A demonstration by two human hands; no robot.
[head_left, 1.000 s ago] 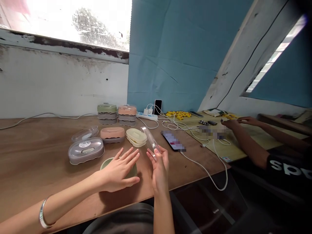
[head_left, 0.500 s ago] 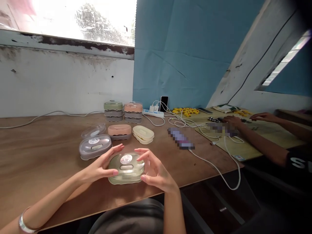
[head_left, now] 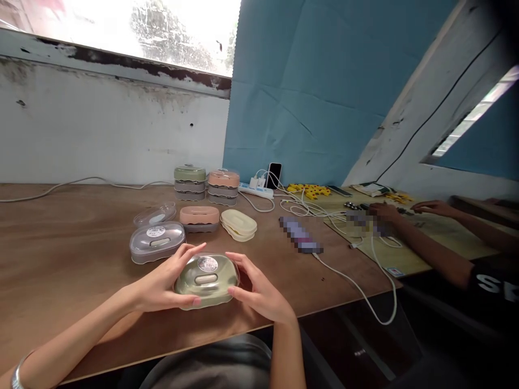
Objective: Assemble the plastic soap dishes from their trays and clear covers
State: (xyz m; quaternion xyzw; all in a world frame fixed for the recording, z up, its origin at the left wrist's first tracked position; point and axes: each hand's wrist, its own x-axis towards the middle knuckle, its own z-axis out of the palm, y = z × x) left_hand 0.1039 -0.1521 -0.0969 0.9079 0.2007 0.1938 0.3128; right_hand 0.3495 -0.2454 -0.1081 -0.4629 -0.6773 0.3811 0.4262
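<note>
A green soap box with a clear lid (head_left: pixel 206 279) rests on the wooden table (head_left: pixel 73 243) near its front edge. My left hand (head_left: pixel 164 283) grips its left side with curled fingers. Against its right side presses my right hand (head_left: pixel 255 289), fingers bent round the lid's edge. The lid carries a round sticker on top.
Behind stand a grey lidded box (head_left: pixel 157 241), a loose clear lid (head_left: pixel 155 214), a pink box (head_left: pixel 199 218), a cream tray (head_left: pixel 238 223) and two stacks of boxes (head_left: pixel 206 186). A blurred phone (head_left: pixel 300 234) with white cable lies right. Another person's hands (head_left: pixel 385 212) work at the far right.
One second ago my right hand held the clear lid upright and my left lay on the green base. The lid now sits on the box, both hands clasping it.
</note>
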